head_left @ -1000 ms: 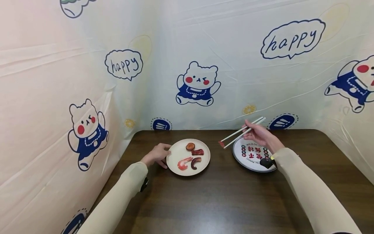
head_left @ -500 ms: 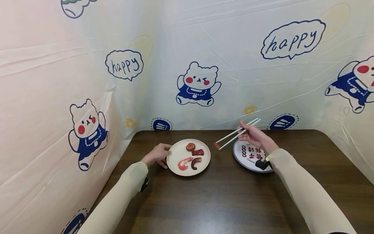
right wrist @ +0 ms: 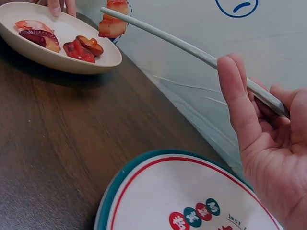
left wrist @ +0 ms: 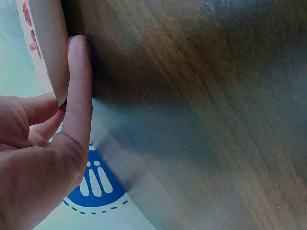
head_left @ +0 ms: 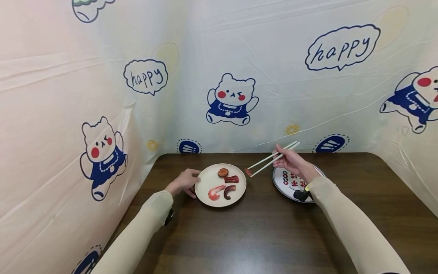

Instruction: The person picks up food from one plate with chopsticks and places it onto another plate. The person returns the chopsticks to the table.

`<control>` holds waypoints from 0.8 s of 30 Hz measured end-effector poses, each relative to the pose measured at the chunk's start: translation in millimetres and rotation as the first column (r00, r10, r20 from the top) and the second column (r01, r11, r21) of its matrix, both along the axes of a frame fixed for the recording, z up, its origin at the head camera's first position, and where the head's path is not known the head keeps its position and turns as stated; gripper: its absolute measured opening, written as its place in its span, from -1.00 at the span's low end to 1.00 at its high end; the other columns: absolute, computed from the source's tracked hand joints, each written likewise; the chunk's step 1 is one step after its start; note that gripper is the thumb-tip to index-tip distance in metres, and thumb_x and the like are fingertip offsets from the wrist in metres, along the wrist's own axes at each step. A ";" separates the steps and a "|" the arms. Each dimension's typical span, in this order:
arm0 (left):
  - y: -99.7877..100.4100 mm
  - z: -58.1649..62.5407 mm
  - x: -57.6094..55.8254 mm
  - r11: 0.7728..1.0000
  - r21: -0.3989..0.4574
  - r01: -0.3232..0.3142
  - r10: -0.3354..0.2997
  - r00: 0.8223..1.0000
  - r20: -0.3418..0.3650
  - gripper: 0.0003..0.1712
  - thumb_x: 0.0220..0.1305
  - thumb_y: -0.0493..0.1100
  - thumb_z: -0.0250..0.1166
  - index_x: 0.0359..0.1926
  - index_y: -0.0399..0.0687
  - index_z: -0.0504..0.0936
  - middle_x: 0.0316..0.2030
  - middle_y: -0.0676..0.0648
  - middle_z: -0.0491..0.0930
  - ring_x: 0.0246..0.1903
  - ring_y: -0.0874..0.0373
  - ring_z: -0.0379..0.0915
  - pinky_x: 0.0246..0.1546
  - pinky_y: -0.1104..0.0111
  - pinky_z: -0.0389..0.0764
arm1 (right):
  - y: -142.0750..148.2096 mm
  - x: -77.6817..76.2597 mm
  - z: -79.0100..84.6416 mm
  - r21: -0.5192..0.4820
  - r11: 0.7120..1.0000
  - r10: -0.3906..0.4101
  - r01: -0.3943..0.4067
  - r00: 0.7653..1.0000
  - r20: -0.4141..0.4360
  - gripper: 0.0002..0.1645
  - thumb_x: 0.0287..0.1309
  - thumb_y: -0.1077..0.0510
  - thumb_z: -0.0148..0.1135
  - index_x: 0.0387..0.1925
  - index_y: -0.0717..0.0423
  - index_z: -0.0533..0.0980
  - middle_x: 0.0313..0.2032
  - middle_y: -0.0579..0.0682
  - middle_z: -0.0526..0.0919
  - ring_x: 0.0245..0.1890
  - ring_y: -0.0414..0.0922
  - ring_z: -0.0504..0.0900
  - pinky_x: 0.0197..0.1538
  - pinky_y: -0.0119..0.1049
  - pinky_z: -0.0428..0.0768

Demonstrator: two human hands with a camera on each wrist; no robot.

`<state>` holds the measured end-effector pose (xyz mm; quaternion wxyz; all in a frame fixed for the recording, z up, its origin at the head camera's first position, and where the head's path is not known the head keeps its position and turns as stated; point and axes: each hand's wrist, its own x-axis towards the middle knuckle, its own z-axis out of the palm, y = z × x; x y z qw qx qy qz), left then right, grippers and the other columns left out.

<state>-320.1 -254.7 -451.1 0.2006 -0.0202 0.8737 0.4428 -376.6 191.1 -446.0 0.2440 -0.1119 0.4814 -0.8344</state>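
My left hand (head_left: 186, 180) pinches the left rim of a cream plate (head_left: 205, 175), with a finger along its underside in the left wrist view. On that plate lie a pink shrimp (head_left: 215, 192), a curled dark tentacle piece (head_left: 229, 191), a dark red meat piece (head_left: 231, 179) and a round brown slice (head_left: 223, 172). My right hand (head_left: 291, 161) grips pale chopsticks (head_left: 263, 168). A layered, reddish meat piece (right wrist: 113, 21) sits at their tips, held above the table just beyond the cream plate's right rim.
Under my right hand lies a white plate (head_left: 285, 188) with red characters and a dark rim, partly hidden by the wrist. Both plates rest on a dark wooden table (head_left: 246, 232). Printed cloth (head_left: 191, 95) hangs at the back and sides.
My right hand has moved left with the chopsticks and meat piece, from over the white plate's far edge toward the cream plate. My left hand has stayed at the cream plate's rim.
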 end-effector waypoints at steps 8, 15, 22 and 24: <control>-1.6 0.3 -0.1 1.000 0.006 0.004 -0.004 1.000 0.000 -0.48 0.64 -0.26 0.08 0.52 -0.23 0.37 -0.16 -0.29 0.63 -0.45 -0.07 0.72 -0.44 0.13 0.83 | -11.4 -4.1 -9.3 0.006 0.998 -0.064 0.064 0.998 0.017 -0.45 0.72 0.03 -0.20 -0.22 0.30 0.59 -0.45 0.14 0.71 -0.52 -0.05 0.78 -0.27 -0.24 0.82; -0.9 0.8 0.6 1.000 0.001 0.005 -0.005 1.000 0.003 -0.47 0.64 -0.25 0.09 0.52 -0.23 0.37 -0.18 -0.29 0.62 -0.44 -0.07 0.72 -0.43 0.14 0.83 | -22.3 -4.6 -12.7 -0.013 0.998 -0.064 0.064 0.998 0.019 -0.47 0.72 0.03 -0.18 -0.22 0.30 0.57 -0.45 0.12 0.71 -0.51 -0.04 0.79 -0.26 -0.22 0.83; -1.9 1.0 -0.8 1.000 0.003 0.003 -0.003 1.000 0.010 -0.47 0.64 -0.25 0.10 0.53 -0.23 0.37 -0.16 -0.29 0.62 -0.44 -0.10 0.72 -0.43 0.13 0.83 | -35.1 -3.5 -13.2 -0.023 0.996 -0.081 0.082 0.996 0.038 -0.48 0.71 0.03 -0.16 -0.22 0.33 0.55 -0.46 0.12 0.70 -0.52 -0.02 0.78 -0.28 -0.21 0.83; -2.1 0.8 -1.1 1.000 0.005 0.000 0.000 1.000 0.013 -0.47 0.63 -0.25 0.10 0.53 -0.23 0.37 -0.16 -0.30 0.62 -0.44 -0.10 0.72 -0.43 0.12 0.83 | -38.4 -3.7 -13.6 -0.018 0.996 -0.085 0.086 0.996 0.035 -0.48 0.71 0.04 -0.16 -0.24 0.32 0.55 -0.46 0.12 0.70 -0.52 -0.02 0.78 -0.29 -0.21 0.83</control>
